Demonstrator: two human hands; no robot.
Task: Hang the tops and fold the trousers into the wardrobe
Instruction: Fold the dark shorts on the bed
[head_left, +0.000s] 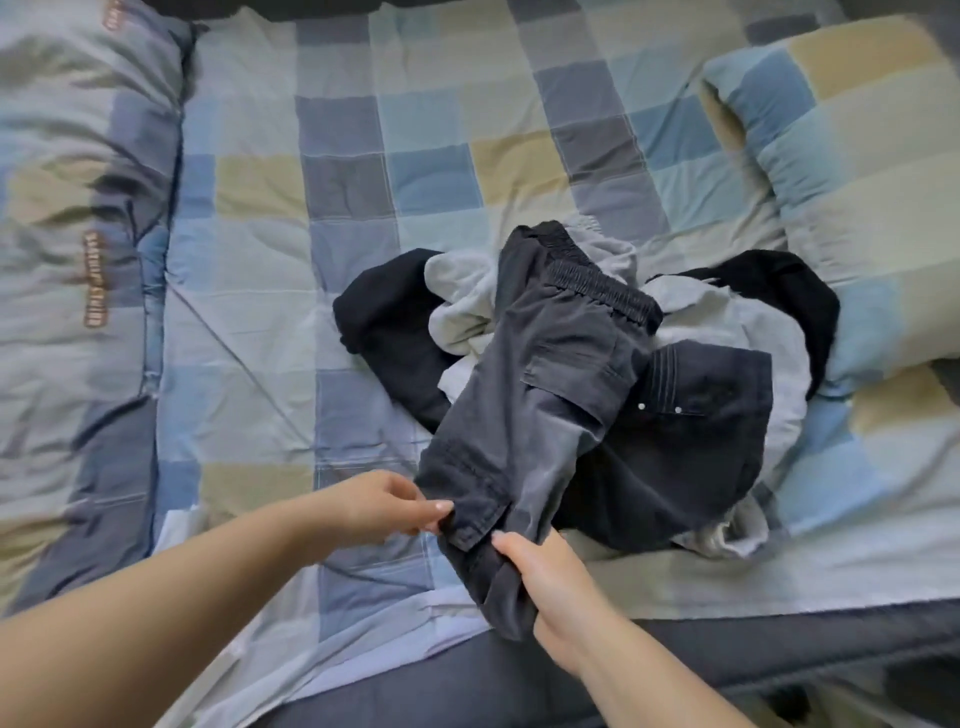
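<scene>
Pinching the dark grey elasticated cargo trousers (545, 395), left hand (384, 501) and right hand (550, 582) fingers clamp its hem; beyond them, the heaped clothes pile (727, 332) remains unsorted.

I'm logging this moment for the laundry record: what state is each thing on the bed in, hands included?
Grey cargo trousers: unfolded, lying over the pile, lower end lifted.
Left hand: pinching the trousers' edge.
Right hand: gripping the trousers' lower end.
Dark jeans: crumpled, partly under the trousers.
Light grey garment: crumpled in the pile.
Black garment: bunched on the sheet.
Pillow: lying on the bed.
Checked sheet: wrinkled.
</scene>
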